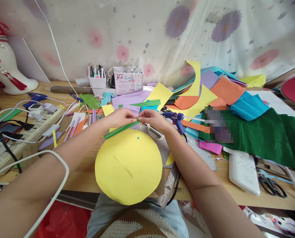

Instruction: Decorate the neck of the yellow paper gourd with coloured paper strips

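Observation:
My left hand (121, 116) and my right hand (151, 118) meet above the table, both pinching one end of a narrow green paper strip (120, 130). The strip slants down to the left from my fingers. Right below it lies a large yellow paper circle (128, 167) with a slit cut in it, reaching over the table's front edge. A stapler-like tool (155, 132) lies just under my right hand.
A blue glue gun (175, 119) lies right of my hands. Sheets of coloured paper (207, 96) and green crepe (266, 135) pile at the right, with scissors (271, 185) and a white device (244, 172). A power strip (25, 130) with cables sits left; pen boxes (127, 82) stand behind.

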The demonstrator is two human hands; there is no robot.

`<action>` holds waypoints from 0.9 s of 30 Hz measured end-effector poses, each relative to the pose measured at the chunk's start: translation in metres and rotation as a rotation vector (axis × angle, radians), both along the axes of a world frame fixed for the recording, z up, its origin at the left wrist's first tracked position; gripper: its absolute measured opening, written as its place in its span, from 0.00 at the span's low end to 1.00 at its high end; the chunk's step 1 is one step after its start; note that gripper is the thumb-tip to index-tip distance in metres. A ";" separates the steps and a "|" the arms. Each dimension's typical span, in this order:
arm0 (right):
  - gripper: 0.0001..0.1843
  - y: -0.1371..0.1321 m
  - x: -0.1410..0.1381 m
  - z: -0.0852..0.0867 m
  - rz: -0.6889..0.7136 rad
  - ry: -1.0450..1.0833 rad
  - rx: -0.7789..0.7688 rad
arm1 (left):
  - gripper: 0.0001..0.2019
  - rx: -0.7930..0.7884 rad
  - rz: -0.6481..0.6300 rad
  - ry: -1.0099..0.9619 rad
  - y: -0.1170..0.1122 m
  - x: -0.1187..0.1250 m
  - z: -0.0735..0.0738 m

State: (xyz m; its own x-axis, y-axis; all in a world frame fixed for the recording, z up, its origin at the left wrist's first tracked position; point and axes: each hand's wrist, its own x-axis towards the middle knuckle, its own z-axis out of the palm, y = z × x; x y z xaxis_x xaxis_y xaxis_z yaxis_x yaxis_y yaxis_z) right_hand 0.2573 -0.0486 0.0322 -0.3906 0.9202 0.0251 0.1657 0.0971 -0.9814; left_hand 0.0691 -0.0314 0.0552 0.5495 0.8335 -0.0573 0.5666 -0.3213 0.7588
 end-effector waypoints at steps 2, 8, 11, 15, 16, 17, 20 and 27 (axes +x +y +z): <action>0.14 0.000 -0.001 0.000 -0.023 -0.017 0.012 | 0.10 -0.031 -0.011 0.013 0.001 0.001 0.002; 0.15 0.006 0.006 -0.001 -0.120 -0.094 0.083 | 0.08 -0.264 0.147 -0.048 -0.002 0.002 0.006; 0.16 0.005 0.019 0.004 -0.094 -0.221 0.074 | 0.10 -0.379 0.259 -0.170 -0.006 0.002 0.003; 0.17 -0.012 0.047 0.019 0.081 -0.520 -0.027 | 0.12 -0.456 0.324 -0.360 -0.010 0.003 -0.004; 0.18 -0.018 0.057 0.023 0.140 -0.624 -0.047 | 0.12 -0.473 0.334 -0.407 -0.011 0.004 -0.006; 0.18 -0.023 0.067 0.028 0.188 -0.717 -0.064 | 0.12 -0.488 0.351 -0.456 -0.011 0.004 -0.008; 0.22 -0.039 0.098 0.035 0.121 -1.013 -0.175 | 0.12 -0.500 0.424 -0.585 -0.011 0.004 -0.011; 0.28 -0.039 0.130 0.005 -0.435 -1.166 0.012 | 0.07 -0.525 0.507 -0.705 -0.012 -0.001 -0.017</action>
State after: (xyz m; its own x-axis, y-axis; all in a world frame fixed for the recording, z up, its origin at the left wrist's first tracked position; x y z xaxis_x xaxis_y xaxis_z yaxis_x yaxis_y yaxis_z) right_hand 0.3873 -0.0873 0.0372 0.1515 0.9809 -0.1220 0.9579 -0.1761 -0.2267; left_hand 0.0681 -0.0437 0.0387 0.1878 0.9406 -0.2827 -0.0873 0.3027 0.9491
